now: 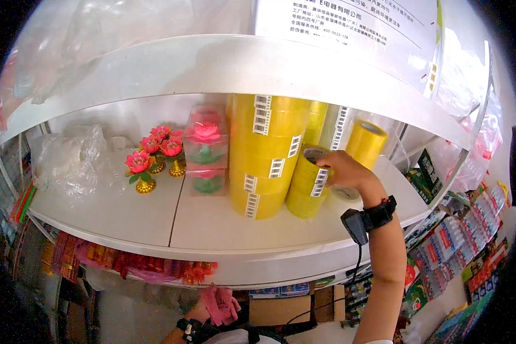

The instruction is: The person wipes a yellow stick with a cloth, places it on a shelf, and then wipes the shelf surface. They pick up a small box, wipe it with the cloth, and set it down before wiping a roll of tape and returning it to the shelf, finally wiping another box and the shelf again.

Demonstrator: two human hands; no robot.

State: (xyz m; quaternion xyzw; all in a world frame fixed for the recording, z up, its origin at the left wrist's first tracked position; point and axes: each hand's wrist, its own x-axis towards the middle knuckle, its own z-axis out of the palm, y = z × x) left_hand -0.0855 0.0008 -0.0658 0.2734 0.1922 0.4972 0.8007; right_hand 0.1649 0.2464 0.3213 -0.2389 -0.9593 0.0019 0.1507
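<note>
The right hand (343, 170) is gripping a yellow tape stack (307, 182) on the white shelf (212, 221); at six o'clock, the left hand (203, 312) is clutching a pink cloth (221, 303).

Right arm raised up and forward, forearm near vertical in view, black strap with a small device and a dangling cable on the wrist; right hand (344, 171) bent at the wrist, back of hand toward the camera, fingers curled forward in a grip, fingertips hidden. Left hand (199, 312) low at the bottom edge of the view, near the body, black band on the wrist, mostly covered so the finger pose can't be told.
</note>
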